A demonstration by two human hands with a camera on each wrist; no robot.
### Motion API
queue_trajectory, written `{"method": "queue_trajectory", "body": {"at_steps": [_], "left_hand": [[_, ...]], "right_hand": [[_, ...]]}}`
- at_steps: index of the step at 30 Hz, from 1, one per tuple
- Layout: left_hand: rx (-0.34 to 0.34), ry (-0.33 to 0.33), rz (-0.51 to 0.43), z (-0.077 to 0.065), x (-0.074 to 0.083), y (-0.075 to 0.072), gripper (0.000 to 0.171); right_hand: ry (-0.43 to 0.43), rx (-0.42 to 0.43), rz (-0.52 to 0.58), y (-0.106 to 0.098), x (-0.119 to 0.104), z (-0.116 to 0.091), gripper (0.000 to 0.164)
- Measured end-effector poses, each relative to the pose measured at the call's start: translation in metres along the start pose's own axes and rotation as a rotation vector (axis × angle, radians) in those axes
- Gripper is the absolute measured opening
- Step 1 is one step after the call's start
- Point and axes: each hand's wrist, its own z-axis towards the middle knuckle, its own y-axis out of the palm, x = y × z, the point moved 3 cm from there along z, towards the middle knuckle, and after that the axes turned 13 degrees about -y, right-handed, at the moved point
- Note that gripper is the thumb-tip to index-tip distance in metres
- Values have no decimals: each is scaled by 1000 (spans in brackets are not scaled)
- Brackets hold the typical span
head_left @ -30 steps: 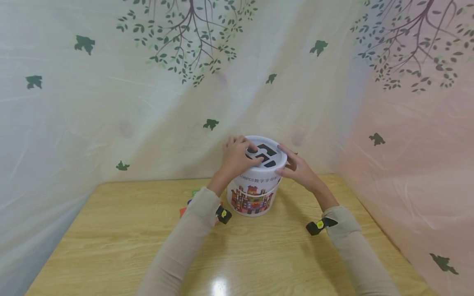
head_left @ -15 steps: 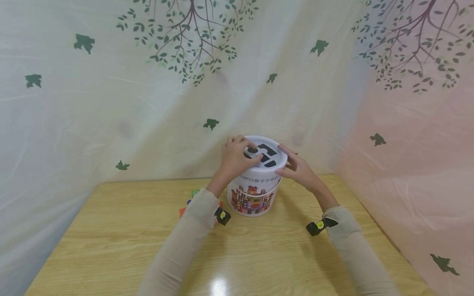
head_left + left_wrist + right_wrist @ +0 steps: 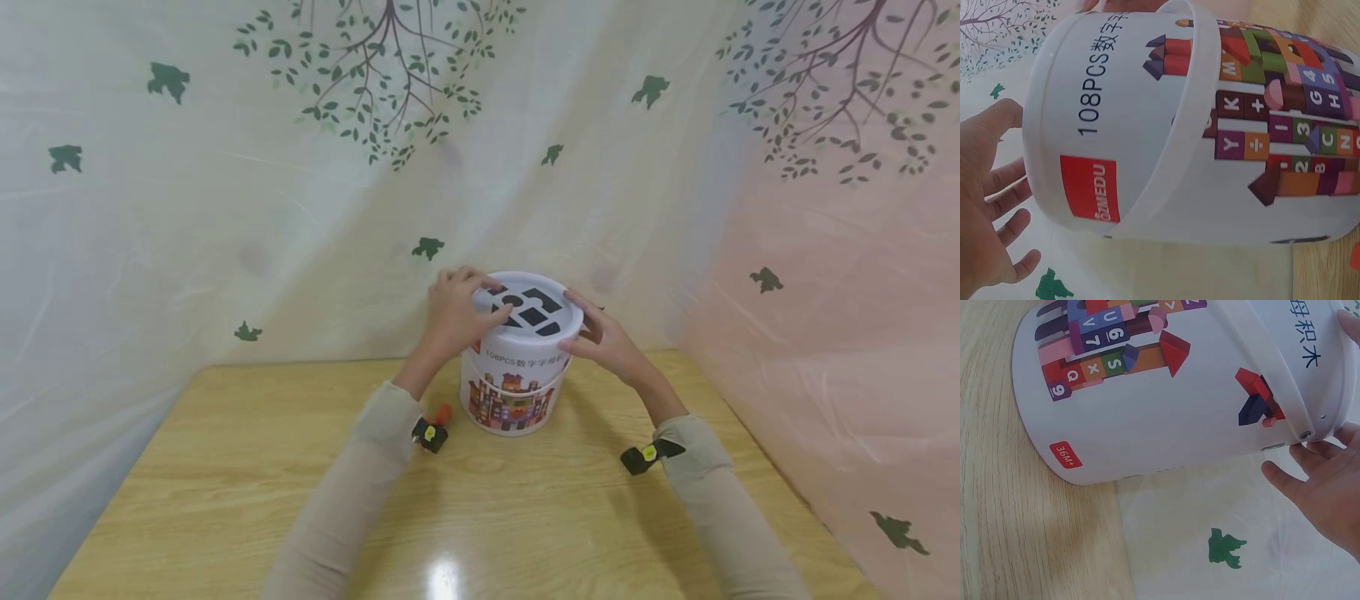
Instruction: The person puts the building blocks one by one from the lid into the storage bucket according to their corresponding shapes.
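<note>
- Standing upright toward the back of the bench (image 3: 262, 475), the printed bucket (image 3: 517, 362) has its lid (image 3: 551, 302) seated on top.
- The right hand (image 3: 611, 346) grips the rim from its side, thumb at the front and fingers further round.
- The left hand (image 3: 452, 317) is loose at the opposite rim, fingers spread, thumb over the lid; how firmly it touches, I cannot tell.
- The wall looks stiff and smooth, probably plastic or coated board, so dry fingers may slip on its glossy face.
- The weight depends on the contents, which are hidden; breakage seems unlikely.
- For a lift, the sides or the white carrying handle (image 3: 1200, 81), lying against the wall, should be safer than the lid, which might pull free.
- For the lid itself, opposite points on the rim offer the best purchase.
</note>
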Motion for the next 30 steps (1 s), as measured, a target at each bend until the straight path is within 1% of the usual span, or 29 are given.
{"method": "queue_trajectory", "body": {"at_steps": [4, 8, 11, 16, 21, 25, 28, 30], "left_hand": [[12, 8, -16, -1, -8, -6, 39], [42, 38, -9, -3, -17, -11, 39], [67, 60, -29, -5, -24, -15, 41], [95, 93, -89, -10, -39, -20, 45], [100, 101, -102, -15, -60, -19, 48], [95, 93, -74, -19, -76, -17, 43], [75, 103, -41, -23, -87, -14, 39], [47, 111, -19, -25, -94, -12, 38]], "right_hand": [[7, 2, 0, 0, -1, 0, 87], [3, 3, -10, 0, -2, -1, 87], [-2, 3, -17, 0, -1, 0, 86], [-13, 5, -6, 0, 0, 0, 86], [-13, 7, 1, 0, -2, 0, 87], [-12, 8, 7, 0, -2, 0, 87], [-10, 7, 9, 0, -1, 0, 87], [-5, 8, 6, 0, 0, 0, 86]]}}
